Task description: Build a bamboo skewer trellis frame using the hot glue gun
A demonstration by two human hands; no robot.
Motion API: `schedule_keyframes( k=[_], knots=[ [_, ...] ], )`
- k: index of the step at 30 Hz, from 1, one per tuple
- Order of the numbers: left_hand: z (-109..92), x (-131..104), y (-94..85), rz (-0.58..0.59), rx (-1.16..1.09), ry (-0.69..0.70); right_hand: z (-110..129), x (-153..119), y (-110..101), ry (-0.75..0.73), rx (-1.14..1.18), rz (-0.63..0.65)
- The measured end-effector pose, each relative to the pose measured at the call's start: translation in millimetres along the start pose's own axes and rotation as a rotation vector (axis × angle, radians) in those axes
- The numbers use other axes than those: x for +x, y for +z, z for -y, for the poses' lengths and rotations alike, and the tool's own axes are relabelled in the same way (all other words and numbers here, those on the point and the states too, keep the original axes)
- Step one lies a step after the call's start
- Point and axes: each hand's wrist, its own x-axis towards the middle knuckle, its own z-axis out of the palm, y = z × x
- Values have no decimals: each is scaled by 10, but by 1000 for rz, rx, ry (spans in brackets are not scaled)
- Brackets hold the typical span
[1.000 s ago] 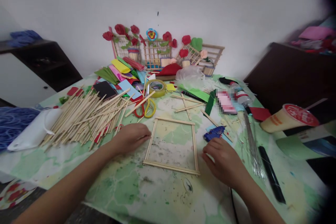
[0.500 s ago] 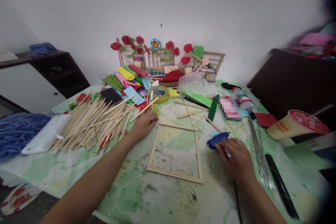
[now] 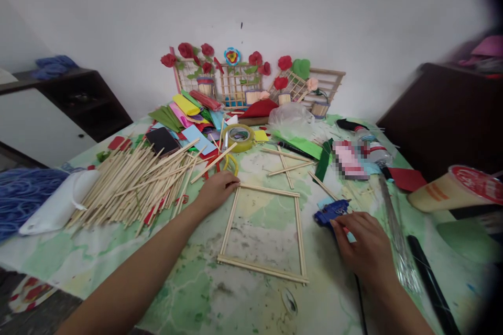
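Note:
A square frame of thin wooden sticks [image 3: 302, 235] lies flat on the table. My left hand [image 3: 216, 191] is closed at the frame's far left corner, thumb and fingertips pinched against the stick ends. To the right of the frame, my right hand [image 3: 365, 241] is closed on a blue hot glue gun [image 3: 332, 211], which rests low over the tabletop. The gun's grip is mostly covered by my fingers, and its black cord [image 3: 360, 303] runs toward the near edge.
A large pile of loose sticks [image 3: 118, 183] lies left, beside blue cord [image 3: 23, 193]. Behind are a tape roll [image 3: 251, 141], yellow-handled scissors [image 3: 234, 163] and colored paper [image 3: 188, 107]. Lattice panels with paper flowers [image 3: 239, 84] lean on the wall. A drink cup [image 3: 432, 191] stands right.
My left fingers have come onto the frame's far left corner and closed there. My right hand stays on the glue gun. The view has shifted slightly.

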Motion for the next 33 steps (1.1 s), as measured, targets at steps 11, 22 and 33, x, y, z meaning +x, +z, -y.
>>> schedule_keyframes(
  k=[11,22,33],
  knots=[
    [15,4,5,60,38,-9,-46,-17,-48,58,42,-94],
    [-16,17,-3,122,111,3,-18,-18,-47,59,69,-94],
    [30,-21,-10,102,129,63,80,397,-135,-62,-7,86]
  ],
)
